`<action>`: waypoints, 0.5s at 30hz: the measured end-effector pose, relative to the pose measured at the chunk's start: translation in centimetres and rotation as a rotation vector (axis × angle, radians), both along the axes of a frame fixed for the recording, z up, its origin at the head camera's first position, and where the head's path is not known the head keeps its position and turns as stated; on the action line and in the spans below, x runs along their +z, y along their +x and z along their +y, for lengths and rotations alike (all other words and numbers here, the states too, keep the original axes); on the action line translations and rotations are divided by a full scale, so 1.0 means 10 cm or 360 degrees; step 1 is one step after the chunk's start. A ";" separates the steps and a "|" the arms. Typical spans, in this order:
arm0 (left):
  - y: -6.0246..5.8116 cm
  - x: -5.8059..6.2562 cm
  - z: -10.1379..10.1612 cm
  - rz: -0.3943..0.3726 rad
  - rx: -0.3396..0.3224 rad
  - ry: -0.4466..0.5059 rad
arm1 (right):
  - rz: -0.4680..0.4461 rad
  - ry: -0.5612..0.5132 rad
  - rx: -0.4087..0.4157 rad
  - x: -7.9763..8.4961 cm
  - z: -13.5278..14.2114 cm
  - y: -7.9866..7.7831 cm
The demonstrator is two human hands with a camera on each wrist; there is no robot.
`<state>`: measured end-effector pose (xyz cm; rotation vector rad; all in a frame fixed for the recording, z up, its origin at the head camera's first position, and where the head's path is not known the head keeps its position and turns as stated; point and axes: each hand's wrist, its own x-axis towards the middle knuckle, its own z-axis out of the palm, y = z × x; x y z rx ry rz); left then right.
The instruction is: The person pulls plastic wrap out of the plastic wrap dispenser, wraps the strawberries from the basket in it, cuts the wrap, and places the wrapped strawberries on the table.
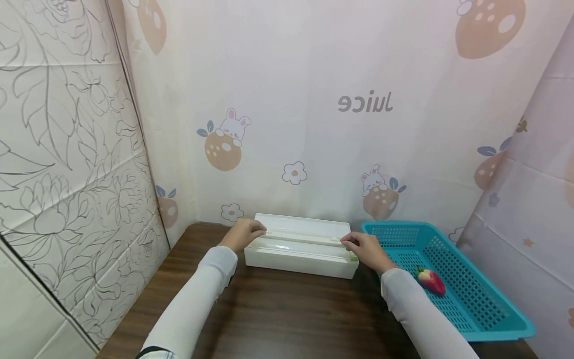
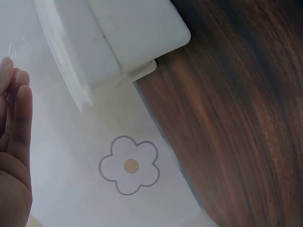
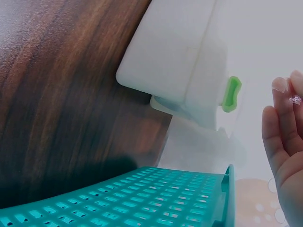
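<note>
A long white cling film dispenser stands on the table with its lid tipped back against the wall. Its green slide cutter sits at the right end. Clear cling film stretches above the box, faint and hard to see. At the left side my left hand pinches the film between thumb and fingertips. On the opposite side my right hand pinches the other end, where a crumpled bit shows between the fingertips in the right wrist view. Both hands are raised above the box.
A teal perforated basket stands to the right, close to my right forearm, with a red strawberry-like fruit inside. The dark wooden table meets a wall hung with printed cloth directly behind the box.
</note>
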<state>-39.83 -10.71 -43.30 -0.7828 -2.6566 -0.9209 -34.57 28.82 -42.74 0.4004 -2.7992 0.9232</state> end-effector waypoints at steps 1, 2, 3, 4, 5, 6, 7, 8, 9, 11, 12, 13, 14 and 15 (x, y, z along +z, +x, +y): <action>0.00 0.01 -0.01 0.0006 0.0005 -0.0003 | 0.0017 0.0009 0.0008 0.01 0.00 0.00; 0.01 0.03 -0.01 0.0007 0.0007 -0.0006 | 0.0022 0.0004 0.0001 0.02 -0.01 0.00; 0.01 0.04 -0.01 0.0006 0.0012 -0.0015 | 0.0040 0.0010 0.0009 0.03 -0.01 0.00; 0.02 0.05 -0.01 0.0007 0.0011 -0.0026 | 0.0051 0.0006 0.0013 0.04 0.00 0.01; 0.02 0.07 -0.01 0.0004 0.0010 -0.0032 | 0.0067 0.0006 0.0025 0.04 0.00 0.01; 0.02 0.08 -0.01 0.0001 0.0014 -0.0041 | 0.0082 0.0002 0.0026 0.05 0.00 0.02; 0.02 0.09 -0.01 0.0003 0.0020 -0.0054 | 0.0100 0.0010 0.0032 0.05 0.01 0.02; 0.03 0.10 -0.01 0.0000 0.0027 -0.0061 | 0.0119 0.0011 0.0026 0.06 0.01 0.03; 0.03 0.12 -0.01 0.0000 0.0035 -0.0064 | 0.0140 0.0016 0.0027 0.07 0.01 0.04; 0.03 0.14 -0.01 0.0001 0.0046 -0.0058 | 0.0169 0.0027 0.0008 0.08 0.01 0.05; 0.03 0.14 -0.01 0.0001 0.0050 -0.0058 | 0.0176 0.0029 -0.0003 0.10 0.00 0.06; 0.04 0.15 -0.01 0.0004 0.0051 -0.0051 | 0.0186 0.0033 -0.0008 0.11 0.00 0.06; 0.04 0.16 -0.02 0.0009 0.0045 -0.0039 | 0.0191 0.0029 -0.0017 0.12 0.00 0.07; 0.05 0.16 -0.03 0.0018 0.0035 -0.0026 | 0.0195 0.0030 -0.0020 0.13 0.00 0.07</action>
